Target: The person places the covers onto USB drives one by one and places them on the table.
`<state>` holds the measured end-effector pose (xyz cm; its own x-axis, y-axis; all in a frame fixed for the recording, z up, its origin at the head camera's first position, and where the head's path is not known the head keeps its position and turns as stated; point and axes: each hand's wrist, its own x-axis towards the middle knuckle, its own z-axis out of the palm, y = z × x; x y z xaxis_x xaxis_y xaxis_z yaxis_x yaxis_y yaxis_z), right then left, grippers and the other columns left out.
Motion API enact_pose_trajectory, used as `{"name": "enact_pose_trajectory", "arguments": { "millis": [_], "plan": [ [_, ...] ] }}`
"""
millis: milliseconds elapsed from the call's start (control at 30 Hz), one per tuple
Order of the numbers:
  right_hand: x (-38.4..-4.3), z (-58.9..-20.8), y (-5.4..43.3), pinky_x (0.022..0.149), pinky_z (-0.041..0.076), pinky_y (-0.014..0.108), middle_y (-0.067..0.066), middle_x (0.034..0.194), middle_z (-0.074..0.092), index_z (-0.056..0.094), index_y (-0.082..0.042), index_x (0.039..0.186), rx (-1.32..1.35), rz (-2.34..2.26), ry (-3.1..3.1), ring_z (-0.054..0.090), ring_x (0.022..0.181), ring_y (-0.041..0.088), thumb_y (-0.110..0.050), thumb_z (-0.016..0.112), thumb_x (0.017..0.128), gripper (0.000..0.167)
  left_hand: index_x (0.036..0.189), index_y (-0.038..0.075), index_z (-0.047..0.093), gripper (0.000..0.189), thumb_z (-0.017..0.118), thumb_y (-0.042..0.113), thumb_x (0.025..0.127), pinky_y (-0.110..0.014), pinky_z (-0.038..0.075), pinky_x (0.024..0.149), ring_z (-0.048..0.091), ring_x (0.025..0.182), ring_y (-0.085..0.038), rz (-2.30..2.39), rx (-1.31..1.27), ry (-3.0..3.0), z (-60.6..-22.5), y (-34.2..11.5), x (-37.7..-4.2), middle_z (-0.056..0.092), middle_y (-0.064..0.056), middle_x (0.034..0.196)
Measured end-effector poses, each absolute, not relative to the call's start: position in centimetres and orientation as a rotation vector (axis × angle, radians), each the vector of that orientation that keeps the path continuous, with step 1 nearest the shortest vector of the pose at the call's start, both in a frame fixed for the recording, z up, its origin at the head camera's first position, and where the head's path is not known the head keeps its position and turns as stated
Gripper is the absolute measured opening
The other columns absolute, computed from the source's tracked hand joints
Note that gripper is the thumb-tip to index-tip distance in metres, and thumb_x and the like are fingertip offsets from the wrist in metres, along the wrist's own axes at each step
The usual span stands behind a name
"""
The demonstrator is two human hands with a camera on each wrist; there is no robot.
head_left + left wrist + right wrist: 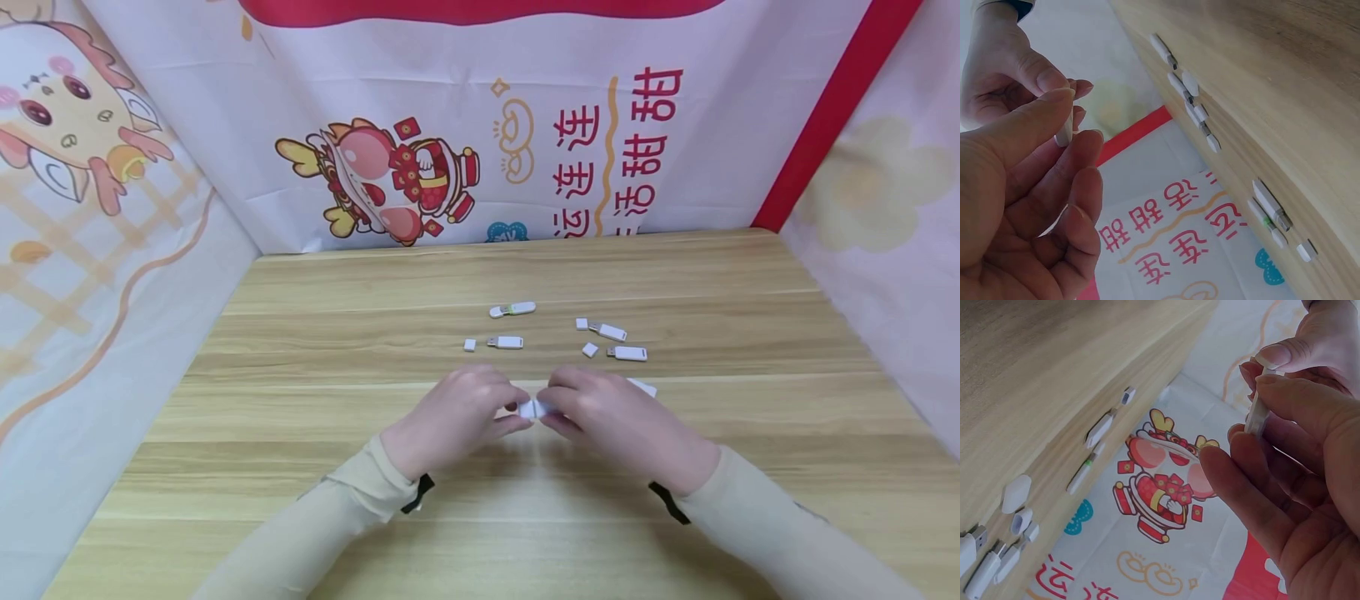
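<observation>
At the far left, a pale cloth (172, 275) printed with a cartoon animal hangs beside the wood-grain table (187, 450). A beige sleeve (322, 517) comes in over the near edge, and beyond it a cartoon figure (375, 179) in red lies sideways on the back cloth. Next is the left hand (457, 412), its thumb and forefinger pinching the left end of a small white piece (527, 409). That piece is held between the 2 hands, over the middle of the table; a thin dark line crosses it, and I cannot tell whether it is 1 part or 2 parts meeting.

Past the left hand lies a loose white cap (469, 345), well apart from any hand, with an uncapped USB stick (510, 342) just to its right, plug facing left. Farther back is a green-trimmed stick (522, 308).

Toward the right, a 2nd cap (582, 323) sits at the plug of a tilted stick (611, 332); nearer, a 3rd cap (590, 351) lies left of a level stick (632, 354). The right hand (626, 425) pinches the white piece's right end between thumb and fingers. Behind its knuckles a white object (645, 387) is partly hidden. Farthest right hangs a flower-printed cloth (877, 308).
</observation>
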<state>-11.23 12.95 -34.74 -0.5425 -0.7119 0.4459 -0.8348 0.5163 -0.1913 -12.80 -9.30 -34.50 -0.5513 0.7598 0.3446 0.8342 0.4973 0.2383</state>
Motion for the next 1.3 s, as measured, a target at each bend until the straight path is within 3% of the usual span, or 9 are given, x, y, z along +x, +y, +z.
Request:
{"name": "enact_pose_trajectory", "arguments": {
  "millis": [400,733,1100,1300],
  "plan": [
    [-13.7,-35.2,11.4,0.063,0.05,0.017,-0.003,0.082,0.062,0.076,-0.009,0.093,1.303,0.599,-2.719,0.053,0.067,0.005,-0.011,0.082,0.082,0.013,0.094,0.011,0.078,0.014,0.082,0.019,0.084,-0.019,0.049,0.067,0.063,0.071,-0.013,-0.695,-1.255,-2.838,-35.4,-9.9,-14.5,0.071,0.005,0.083],
    [-15.8,-36.9,8.8,0.061,0.049,0.019,-0.003,0.077,0.06,0.077,-0.009,0.09,1.373,0.556,-2.748,0.052,0.065,0.006,-0.01,0.082,0.082,0.01,0.09,0.013,0.078,0.006,0.08,0.016,0.084,-0.023,0.048,0.063,0.055,0.065,-0.006,-0.601,-1.127,-3.021,-36.6,-11.3,-15.9,0.066,0.01,0.075],
    [-18.0,-38.4,5.3,0.061,0.048,0.021,-0.003,0.073,0.064,0.076,-0.01,0.083,1.373,0.551,-2.817,0.053,0.063,0.007,-0.012,0.078,0.086,0.005,0.086,0.012,0.077,0.006,0.081,0.013,0.081,-0.025,0.05,0.066,0.057,0.065,-0.005,-0.558,-1.088,-3.109,-37.7,-13.7,-17.8,0.067,0.008,0.075],
    [-19.4,-38.6,3.9,0.067,0.05,0.021,-0.004,0.077,0.068,0.078,-0.011,0.089,1.338,0.517,-2.88,0.057,0.067,0.007,-0.014,0.077,0.087,0.004,0.088,0.012,0.077,0.009,0.082,0.012,0.081,-0.027,0.051,0.071,0.059,0.069,-0.006,-0.572,-1.047,-3.141,-38.0,-14.6,-19.2,0.069,0.007,0.078]
  ]
}}
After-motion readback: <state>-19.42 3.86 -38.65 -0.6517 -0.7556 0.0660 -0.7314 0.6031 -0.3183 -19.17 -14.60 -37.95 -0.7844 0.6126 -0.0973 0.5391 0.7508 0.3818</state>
